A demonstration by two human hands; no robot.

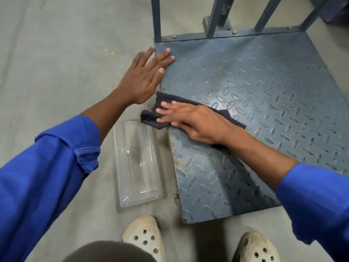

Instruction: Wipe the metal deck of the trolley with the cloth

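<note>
The cloth [153,120] could slip off the left edge of the deck [264,91]. Part of it already hangs over that edge, so one more push to the left may drop it on the floor [56,63] or into the clear tray [137,163], which lies just beside the deck. Dirt pushed that way may fall in the tray too. The deck has many small raised bumps [236,110]. I think they could catch the cloth and bunch it up under the hand. The trolley [157,17] might also roll or shift if the push is hard.

The right hand [196,122] lies flat on top of the cloth, fingers straight and a little spread, pressing it down at the left edge of the deck. The cloth sticks out past the fingertips on the left and past the wrist on the right.

The left hand [145,78] is flat and spread, holding nothing. It rests on the far left corner of the deck, well apart from the cloth, and seems to steady the trolley.
</note>
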